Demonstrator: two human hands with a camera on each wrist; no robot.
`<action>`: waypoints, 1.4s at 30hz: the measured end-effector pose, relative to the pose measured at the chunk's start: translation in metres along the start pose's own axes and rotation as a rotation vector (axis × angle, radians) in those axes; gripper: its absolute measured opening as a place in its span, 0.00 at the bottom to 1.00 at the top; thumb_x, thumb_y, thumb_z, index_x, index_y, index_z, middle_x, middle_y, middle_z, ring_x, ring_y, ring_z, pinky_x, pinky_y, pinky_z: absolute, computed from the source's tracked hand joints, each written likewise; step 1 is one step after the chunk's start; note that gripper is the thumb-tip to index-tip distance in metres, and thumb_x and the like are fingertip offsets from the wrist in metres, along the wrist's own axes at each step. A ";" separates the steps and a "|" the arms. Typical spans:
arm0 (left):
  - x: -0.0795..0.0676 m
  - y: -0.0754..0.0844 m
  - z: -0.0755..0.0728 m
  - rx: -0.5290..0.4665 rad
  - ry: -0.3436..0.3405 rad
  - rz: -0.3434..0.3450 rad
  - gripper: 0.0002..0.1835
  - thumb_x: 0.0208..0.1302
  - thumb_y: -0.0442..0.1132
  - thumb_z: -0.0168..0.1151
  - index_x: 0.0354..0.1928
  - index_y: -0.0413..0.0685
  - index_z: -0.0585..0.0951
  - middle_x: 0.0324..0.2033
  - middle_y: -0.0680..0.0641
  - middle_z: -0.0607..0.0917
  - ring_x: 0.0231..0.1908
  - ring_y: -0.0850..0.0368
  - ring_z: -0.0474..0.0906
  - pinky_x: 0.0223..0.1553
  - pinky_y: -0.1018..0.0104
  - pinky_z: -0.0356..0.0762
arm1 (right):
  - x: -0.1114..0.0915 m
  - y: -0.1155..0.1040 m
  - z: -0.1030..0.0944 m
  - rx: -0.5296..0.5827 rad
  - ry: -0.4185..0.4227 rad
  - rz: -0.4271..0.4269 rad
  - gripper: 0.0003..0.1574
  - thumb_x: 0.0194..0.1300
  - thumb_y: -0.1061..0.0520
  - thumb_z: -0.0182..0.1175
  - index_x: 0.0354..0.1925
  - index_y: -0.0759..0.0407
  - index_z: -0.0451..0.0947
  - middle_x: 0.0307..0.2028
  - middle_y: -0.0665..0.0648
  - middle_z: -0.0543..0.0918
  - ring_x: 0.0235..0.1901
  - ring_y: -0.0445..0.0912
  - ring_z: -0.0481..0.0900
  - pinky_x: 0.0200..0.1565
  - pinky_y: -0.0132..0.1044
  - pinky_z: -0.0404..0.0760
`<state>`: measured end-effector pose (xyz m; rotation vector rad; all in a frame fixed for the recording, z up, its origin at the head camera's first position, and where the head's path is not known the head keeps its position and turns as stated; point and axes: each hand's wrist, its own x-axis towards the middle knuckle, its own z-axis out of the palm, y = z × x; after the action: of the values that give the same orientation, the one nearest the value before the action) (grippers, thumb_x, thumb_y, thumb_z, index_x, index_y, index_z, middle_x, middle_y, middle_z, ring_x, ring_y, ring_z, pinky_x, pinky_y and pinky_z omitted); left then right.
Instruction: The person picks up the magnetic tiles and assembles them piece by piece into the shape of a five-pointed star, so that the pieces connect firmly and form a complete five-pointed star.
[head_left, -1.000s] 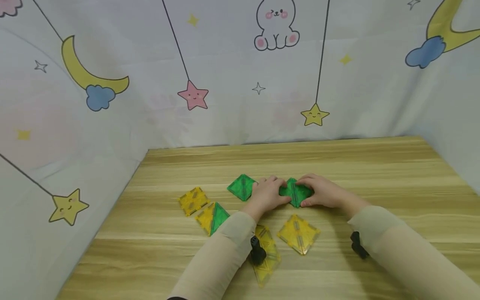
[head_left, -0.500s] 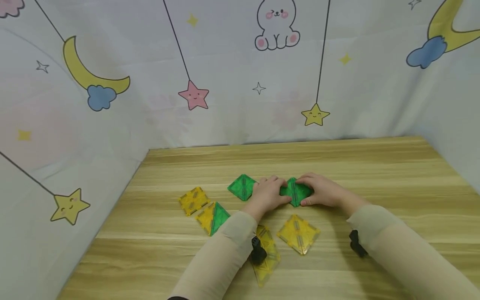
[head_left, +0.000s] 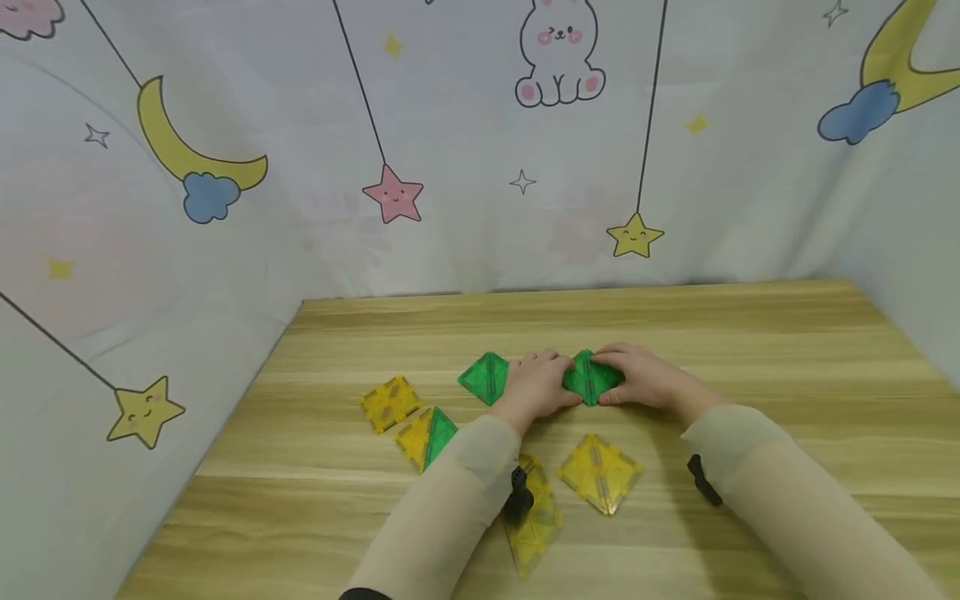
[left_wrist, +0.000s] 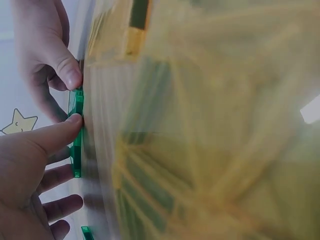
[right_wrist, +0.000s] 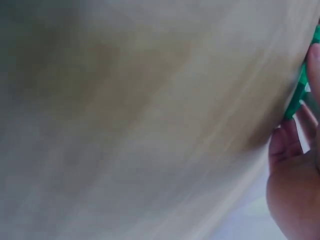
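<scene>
Two green triangular magnetic tiles [head_left: 589, 379] lie edge to edge as a diamond at the middle of the table, between my hands. My left hand [head_left: 536, 386] holds their left side between thumb and forefinger. In the left wrist view the thumb [left_wrist: 65, 131] presses on the tile's edge. My right hand [head_left: 639, 377] grips the right side, thumb at the near edge and fingers at the far one. Another green diamond [head_left: 480, 379] lies just left of my left hand, partly covered by it. The right wrist view shows only the green edge [right_wrist: 297, 92] and part of the right hand.
Nearer me lies a yellow diamond [head_left: 601, 475]. More yellow tiles [head_left: 536, 525] sit partly under my left forearm. To the left are a yellow square [head_left: 391, 404] and a yellow-and-green square [head_left: 427, 437]. A printed cloth [head_left: 465, 242] hangs behind the table.
Both hands have shifted slightly away from me, along with the green diamond they hold. The head view has tilted a little. The other tiles lie as before.
</scene>
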<state>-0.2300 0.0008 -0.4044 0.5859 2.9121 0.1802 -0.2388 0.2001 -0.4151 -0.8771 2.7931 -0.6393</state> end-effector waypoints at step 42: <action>-0.102 -0.101 -0.022 -0.220 -0.168 0.336 0.21 0.55 0.52 0.68 0.51 0.60 0.79 0.52 0.59 0.77 0.58 0.50 0.64 0.59 0.43 0.50 | -0.079 -0.053 0.028 0.094 -0.036 -0.180 0.34 0.57 0.42 0.65 0.56 0.58 0.74 0.55 0.57 0.74 0.55 0.57 0.67 0.54 0.56 0.66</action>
<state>-0.1788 -0.1339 -0.3843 0.9933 2.5691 0.4618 -0.1398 0.1965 -0.4162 -1.1172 2.6487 -0.7652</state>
